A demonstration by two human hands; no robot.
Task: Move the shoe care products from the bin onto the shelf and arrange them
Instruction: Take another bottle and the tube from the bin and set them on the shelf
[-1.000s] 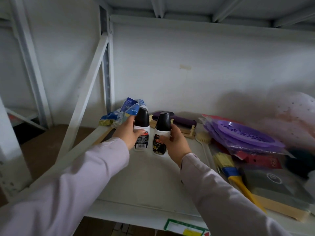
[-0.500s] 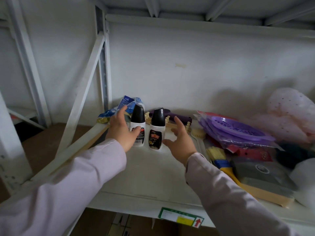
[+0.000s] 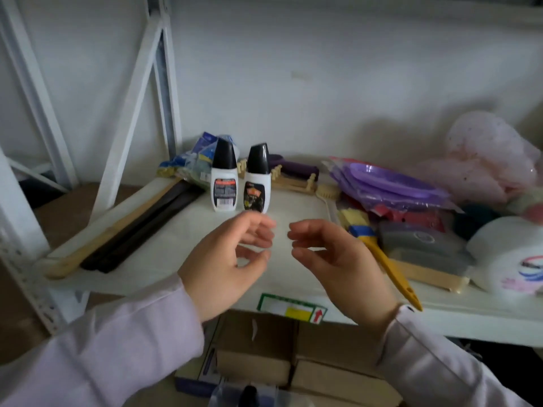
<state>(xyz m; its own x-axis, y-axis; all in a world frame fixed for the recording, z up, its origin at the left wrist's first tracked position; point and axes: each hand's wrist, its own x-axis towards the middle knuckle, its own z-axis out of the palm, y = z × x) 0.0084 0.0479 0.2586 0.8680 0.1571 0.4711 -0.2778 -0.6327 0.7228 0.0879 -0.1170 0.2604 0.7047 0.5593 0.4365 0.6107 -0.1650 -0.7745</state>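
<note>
Two white shoe polish bottles with black caps stand upright side by side on the white shelf (image 3: 164, 259): the left bottle (image 3: 224, 183) shows a barcode label, the right bottle (image 3: 258, 183) a dark label. My left hand (image 3: 226, 262) and my right hand (image 3: 338, 257) hover in front of them near the shelf's front edge, fingers loosely curled and apart, holding nothing. Below the shelf, cardboard boxes (image 3: 255, 365) and a clear packet with a dark item (image 3: 249, 395) show at the bottom edge.
Long wooden and black shoehorns (image 3: 126, 227) lie at the shelf's left. A blue-yellow packet (image 3: 191, 165) sits behind the bottles. To the right lie a yellow-handled brush (image 3: 379, 248), purple plastic plates (image 3: 390, 183), a grey case (image 3: 423, 242) and a white roll (image 3: 511, 257). A white diagonal brace (image 3: 129, 113) rises at left.
Both hands let go of the two bottles and pulled back toward me, away from the shelf's rear. The bottles stay standing. The view dropped lower, showing boxes under the shelf.
</note>
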